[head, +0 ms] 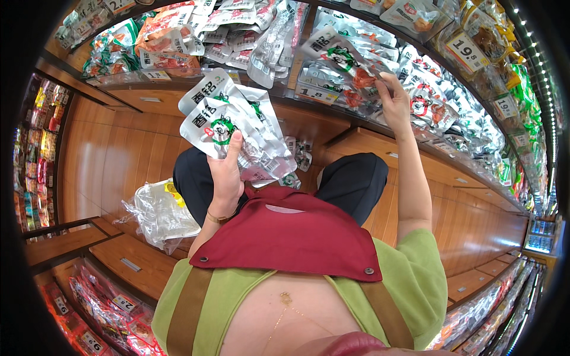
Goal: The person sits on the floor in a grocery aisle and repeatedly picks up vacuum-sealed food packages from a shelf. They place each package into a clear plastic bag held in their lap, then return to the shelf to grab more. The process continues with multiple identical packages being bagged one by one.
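Observation:
My left hand (226, 178) grips a fanned stack of silver foil snack packets (256, 133), the thumb pressed on the front one. The packets carry a green cartoon print and dark writing. In my right hand (394, 104), a single snack packet (345, 62) is pinched by its lower right end, tilted over the shelf bin. Its print shows a similar green figure and a piece of reddish-brown food. Under it sits the clear-fronted shelf bin (307, 82) with more silver packets inside. A few loose packets (303, 158) lie on the floor between my knees.
Packets in silver, orange and green (169, 44) fill the shelf at the left. Bagged goods hang at the upper right beside a price tag (467, 50). A white tray with crumpled clear plastic (160, 213) lies on the wooden floor. Drawers (129, 260) stand behind me.

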